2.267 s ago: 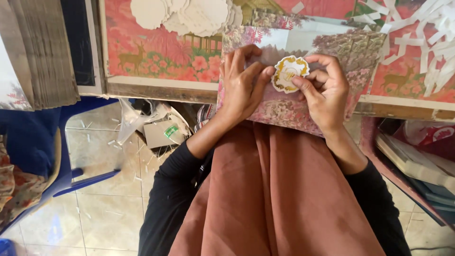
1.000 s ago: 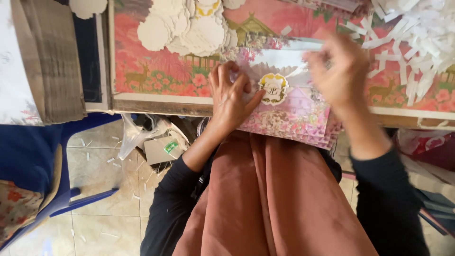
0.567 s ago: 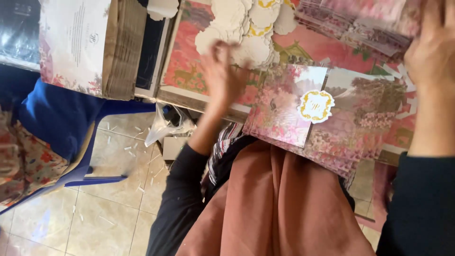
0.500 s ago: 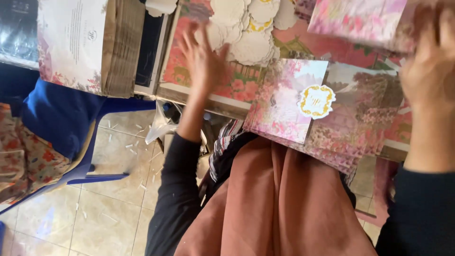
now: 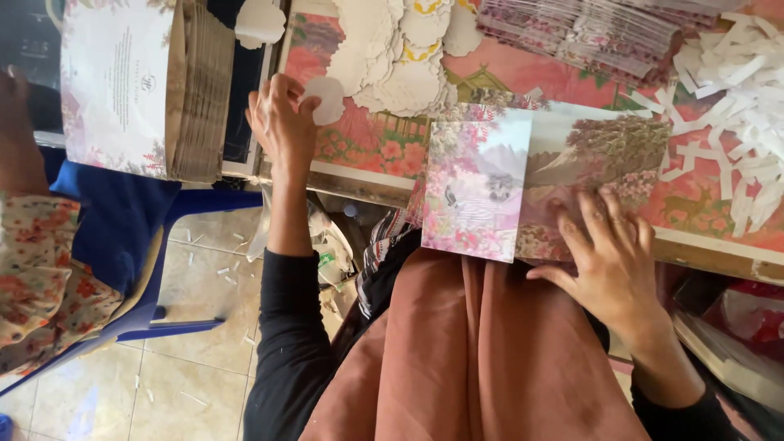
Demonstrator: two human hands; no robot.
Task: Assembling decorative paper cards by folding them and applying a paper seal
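Observation:
My left hand (image 5: 282, 122) reaches over the table edge and pinches a white scalloped paper label (image 5: 331, 98) beside a pile of similar labels (image 5: 392, 57). My right hand (image 5: 608, 253) lies flat, fingers spread, on the right part of a folded floral card (image 5: 482, 188). The card rests across the table's front edge and my brown-skirted lap. No label is on the card's front.
A row of finished floral cards (image 5: 580, 33) lies at the top right, with loose white paper strips (image 5: 735, 82) beside it. A tall stack of printed cards (image 5: 147, 90) stands at the left. A blue chair (image 5: 122, 237) and another person's floral sleeve (image 5: 33, 278) are at far left.
The card bearing a gold-edged label left my lap, carried up to the right by my right hand. A bare card now lies there. My left hand reached to the pile and took a label.

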